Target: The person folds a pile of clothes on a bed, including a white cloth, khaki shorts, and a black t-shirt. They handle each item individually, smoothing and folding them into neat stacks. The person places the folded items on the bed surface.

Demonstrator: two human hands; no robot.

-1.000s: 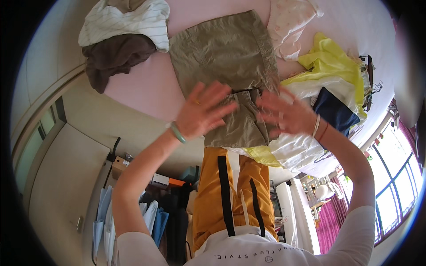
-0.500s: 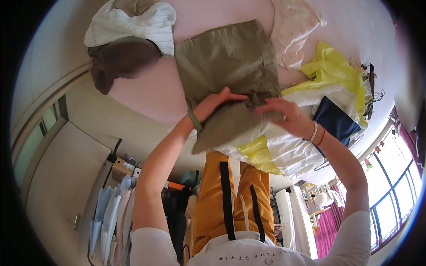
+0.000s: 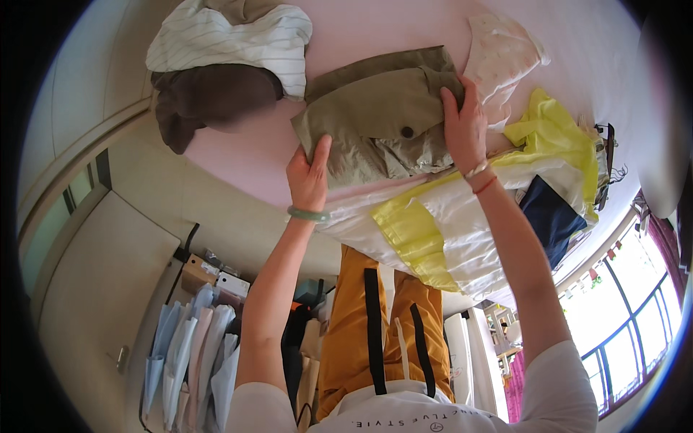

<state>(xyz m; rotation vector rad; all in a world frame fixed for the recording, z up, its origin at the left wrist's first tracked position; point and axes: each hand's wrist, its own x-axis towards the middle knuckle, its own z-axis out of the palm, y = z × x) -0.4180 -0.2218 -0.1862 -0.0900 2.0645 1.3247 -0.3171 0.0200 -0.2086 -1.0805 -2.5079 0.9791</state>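
– two-handed, holding what?
– an olive garment [image 3: 382, 108], folded over on the pink sheet [image 3: 382, 29]. pinching its left edge with the left hand [image 3: 309, 179], clasping its right edge with the right hand [image 3: 466, 131] between thumb and fingers.
– and around it?
– dark brown clothing [image 3: 209, 94] to the left, yellow-and-white clothing [image 3: 413, 227] nearer the body.

The person's left hand [image 3: 309, 173] pinches the left edge of a folded olive garment [image 3: 368, 108] over the pink sheet [image 3: 368, 25], while the right hand [image 3: 463, 123] grasps its right side. A striped white cloth [image 3: 231, 47] and a brown one [image 3: 209, 94] lie to the left, a yellow garment [image 3: 543, 124] and navy cloth [image 3: 552, 216] to the right.
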